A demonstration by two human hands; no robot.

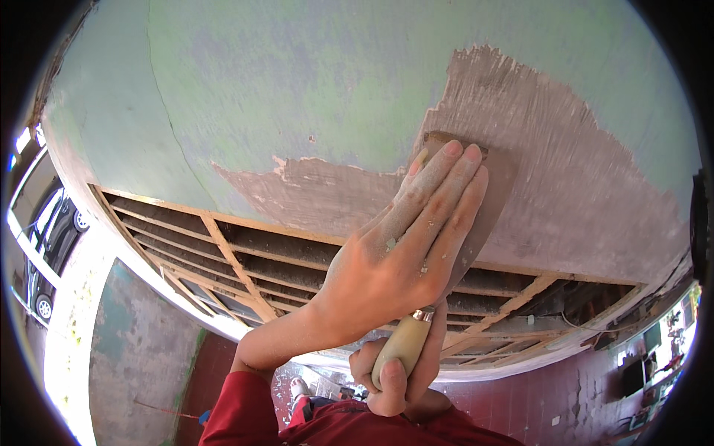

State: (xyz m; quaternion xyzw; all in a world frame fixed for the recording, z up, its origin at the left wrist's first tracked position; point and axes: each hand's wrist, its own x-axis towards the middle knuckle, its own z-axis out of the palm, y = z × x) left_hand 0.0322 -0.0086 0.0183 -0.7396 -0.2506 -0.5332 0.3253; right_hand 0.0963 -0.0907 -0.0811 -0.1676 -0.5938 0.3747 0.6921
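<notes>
My left hand (401, 253) presses on the wide metal scraper blade (497, 186), its fingers stretched out and lying flat, thumb hidden. The blade is against the overhead surface (282, 74), which has pale green, cracked paint and a rough, jagged-edged grey-brown patch around the blade. Below my left hand, my right hand (394, 379) is closed around the scraper's cream handle (405, 342).
An exposed wooden lattice (216, 230) with dark gaps runs along the surface. A weathered grey-green wall (134, 327) stands at lower left, a red tiled floor (506, 401) lies below, and a dark car (52, 245) shows outside at left. Assorted objects sit at right.
</notes>
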